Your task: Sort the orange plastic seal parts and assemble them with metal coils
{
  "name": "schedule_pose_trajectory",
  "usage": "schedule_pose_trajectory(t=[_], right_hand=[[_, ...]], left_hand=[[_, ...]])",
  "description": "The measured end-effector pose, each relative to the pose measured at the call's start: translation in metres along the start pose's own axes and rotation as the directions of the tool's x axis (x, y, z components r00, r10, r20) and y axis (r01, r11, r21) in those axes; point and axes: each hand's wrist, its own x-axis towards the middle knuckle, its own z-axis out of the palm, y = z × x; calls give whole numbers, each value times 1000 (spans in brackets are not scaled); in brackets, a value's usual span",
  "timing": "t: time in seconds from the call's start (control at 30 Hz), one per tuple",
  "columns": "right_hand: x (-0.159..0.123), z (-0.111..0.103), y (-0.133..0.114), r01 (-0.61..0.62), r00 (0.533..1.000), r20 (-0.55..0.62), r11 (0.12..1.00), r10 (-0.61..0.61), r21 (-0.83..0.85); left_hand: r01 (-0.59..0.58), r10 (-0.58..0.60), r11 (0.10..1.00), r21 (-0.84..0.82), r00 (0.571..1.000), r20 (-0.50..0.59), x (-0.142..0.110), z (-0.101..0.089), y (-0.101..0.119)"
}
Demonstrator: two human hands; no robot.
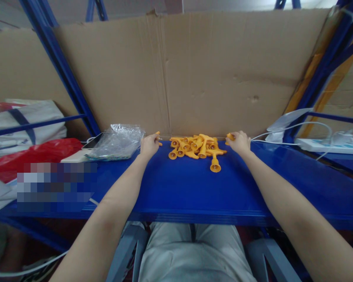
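Observation:
A pile of orange plastic pieces [194,145] with flared, cup-like ends lies on the blue shelf top [179,188], close to the cardboard. One piece [215,164] sticks out at the front right of the pile, its round cup facing me. To the left of the pile, my left hand [149,145] is closed around an orange plastic piece [158,134], mostly hidden by the fingers. My right hand [240,142], on the other side, grips another orange piece [231,136] between thumb and fingers. Both hands are apart from the pile.
Brown cardboard [223,74] stands upright behind the shelf between blue metal posts. Clear plastic bags [117,141] and a red bag [38,154] lie at the left. A white power strip [326,145] with cables sits at the right. A patch at left is pixelated.

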Motion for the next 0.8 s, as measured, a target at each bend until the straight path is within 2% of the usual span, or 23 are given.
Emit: schedule_pose_trajectory(t=[0.1, 0.2, 0.43, 0.63, 0.8], right_hand=[[0, -1, 2, -58, 996, 70, 998, 58, -11], [-1, -1, 3, -64, 995, 81, 998, 66, -23], [-1, 1, 2, 27, 996, 82, 998, -22, -51], [-1, 1, 2, -4, 996, 86, 999, 7, -32], [3, -4, 5, -164, 982, 110, 984, 156, 64]], left_hand=[[78, -79, 997, 23, 994, 77, -1, 3, -5], [123, -130, 991, 60, 981, 147, -4, 8, -9], [142, -185, 980, 142, 913, 363, -10, 18, -17], [179, -230, 970, 162, 892, 390, -9, 20, -18], [165, -215, 973, 162, 907, 363, -9, 20, -16]])
